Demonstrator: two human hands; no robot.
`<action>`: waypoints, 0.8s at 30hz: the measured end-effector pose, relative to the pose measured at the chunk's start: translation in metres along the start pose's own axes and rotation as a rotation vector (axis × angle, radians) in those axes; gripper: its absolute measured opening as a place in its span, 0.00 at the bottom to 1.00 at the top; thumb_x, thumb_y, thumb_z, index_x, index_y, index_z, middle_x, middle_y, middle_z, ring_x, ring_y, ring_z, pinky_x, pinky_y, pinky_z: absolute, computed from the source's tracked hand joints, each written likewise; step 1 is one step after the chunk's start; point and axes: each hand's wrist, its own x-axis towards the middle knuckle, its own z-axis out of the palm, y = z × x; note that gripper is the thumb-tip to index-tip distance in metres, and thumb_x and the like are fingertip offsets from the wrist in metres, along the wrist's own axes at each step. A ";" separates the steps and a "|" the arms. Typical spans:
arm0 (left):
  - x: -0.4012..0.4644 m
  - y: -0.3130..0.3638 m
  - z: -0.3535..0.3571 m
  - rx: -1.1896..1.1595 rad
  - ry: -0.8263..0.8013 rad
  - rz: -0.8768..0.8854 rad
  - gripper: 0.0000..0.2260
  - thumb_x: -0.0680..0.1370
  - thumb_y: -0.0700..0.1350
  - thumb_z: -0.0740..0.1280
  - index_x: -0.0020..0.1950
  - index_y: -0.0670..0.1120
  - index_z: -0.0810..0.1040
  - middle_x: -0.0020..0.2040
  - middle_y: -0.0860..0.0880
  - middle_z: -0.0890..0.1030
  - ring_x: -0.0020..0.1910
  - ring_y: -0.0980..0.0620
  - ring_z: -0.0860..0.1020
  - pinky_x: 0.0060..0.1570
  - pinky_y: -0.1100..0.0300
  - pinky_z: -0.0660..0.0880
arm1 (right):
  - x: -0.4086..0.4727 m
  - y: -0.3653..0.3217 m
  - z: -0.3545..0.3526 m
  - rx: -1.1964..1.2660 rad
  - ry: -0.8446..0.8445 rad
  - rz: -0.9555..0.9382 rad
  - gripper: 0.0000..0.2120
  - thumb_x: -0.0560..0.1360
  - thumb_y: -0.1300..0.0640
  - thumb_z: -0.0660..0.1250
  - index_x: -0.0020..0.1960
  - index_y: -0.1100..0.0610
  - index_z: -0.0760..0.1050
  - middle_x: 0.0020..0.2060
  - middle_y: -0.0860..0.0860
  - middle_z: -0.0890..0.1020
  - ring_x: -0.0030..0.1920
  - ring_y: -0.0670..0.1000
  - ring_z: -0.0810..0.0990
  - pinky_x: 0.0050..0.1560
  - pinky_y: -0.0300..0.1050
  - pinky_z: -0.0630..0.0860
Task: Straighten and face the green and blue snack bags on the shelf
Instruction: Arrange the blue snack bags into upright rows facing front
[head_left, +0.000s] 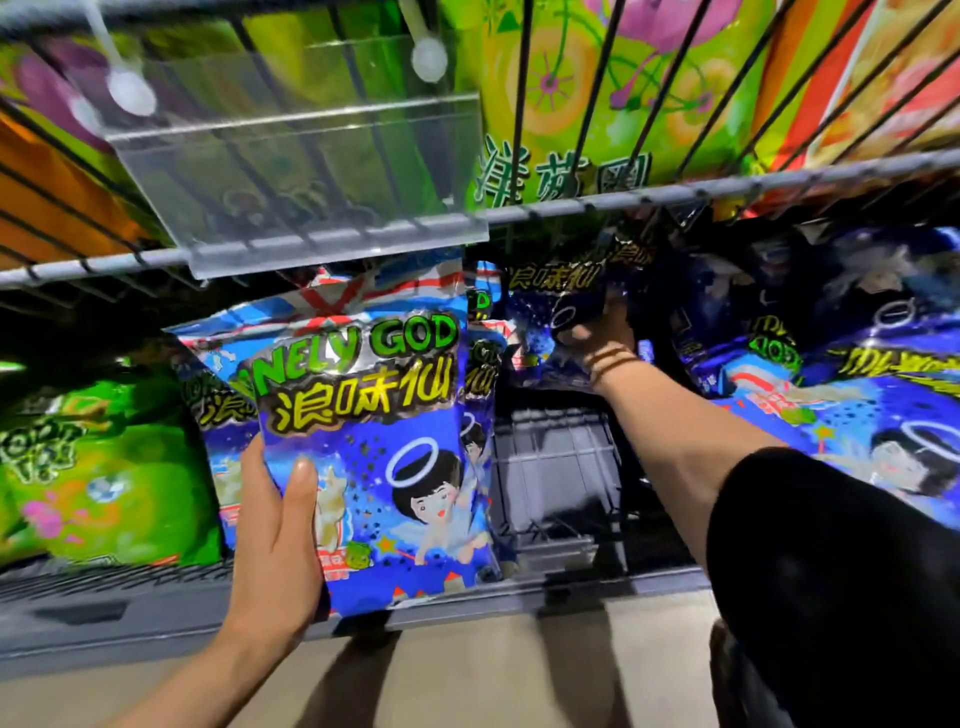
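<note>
Left hand gripping front blue bag by its lower left edge, thumb across the face, fingers hidden behind. Bag upright, printed side facing out, bottom edge at the front lip of the lower shelf. More blue bags stacked just behind it, also upright, only their edges showing.

Right hand reaching deep into the shelf, forearm stretched out over a bare patch of wire floor. Dark bands round the wrist, black sleeve pushed up above the elbow. Fingers curled into a dark blue bag at the back, gripping its lower part; exact finger placement blurred and half in shadow.

Right of the arm: fallen blue bag lying tilted, face up, print skewed relative to the front one. Others behind it in the dark, orientation unclear.

Far left on the same shelf: green bag, front facing out, leaning slightly, near the held blue bag but whether touching is unclear.

Above: upper wire shelf with a clear plastic label holder clipped to its front rail. Green bag with pink and yellow print on it, orange bag at left, red-orange striped bag at right, all seen through the wires.

Beige floor below the shelf edge.
</note>
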 end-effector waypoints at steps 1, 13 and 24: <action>0.000 -0.003 0.000 -0.013 -0.003 -0.008 0.32 0.74 0.68 0.55 0.69 0.49 0.63 0.67 0.45 0.73 0.68 0.42 0.70 0.69 0.39 0.64 | -0.011 0.003 0.005 -0.009 0.058 0.036 0.35 0.73 0.55 0.68 0.73 0.62 0.55 0.67 0.63 0.69 0.66 0.59 0.72 0.63 0.45 0.68; 0.000 -0.009 -0.002 -0.008 -0.009 -0.036 0.40 0.70 0.75 0.54 0.71 0.47 0.59 0.71 0.41 0.68 0.71 0.38 0.66 0.68 0.34 0.63 | -0.034 0.031 0.029 -0.258 -0.095 -0.018 0.18 0.81 0.60 0.55 0.70 0.63 0.66 0.68 0.60 0.70 0.67 0.57 0.71 0.54 0.39 0.70; -0.013 0.030 0.012 -0.278 -0.106 -0.133 0.28 0.68 0.70 0.67 0.65 0.62 0.71 0.66 0.51 0.76 0.67 0.44 0.73 0.66 0.37 0.67 | -0.102 0.013 -0.024 0.246 -0.161 0.151 0.08 0.79 0.57 0.61 0.45 0.60 0.74 0.45 0.62 0.82 0.39 0.59 0.81 0.37 0.46 0.79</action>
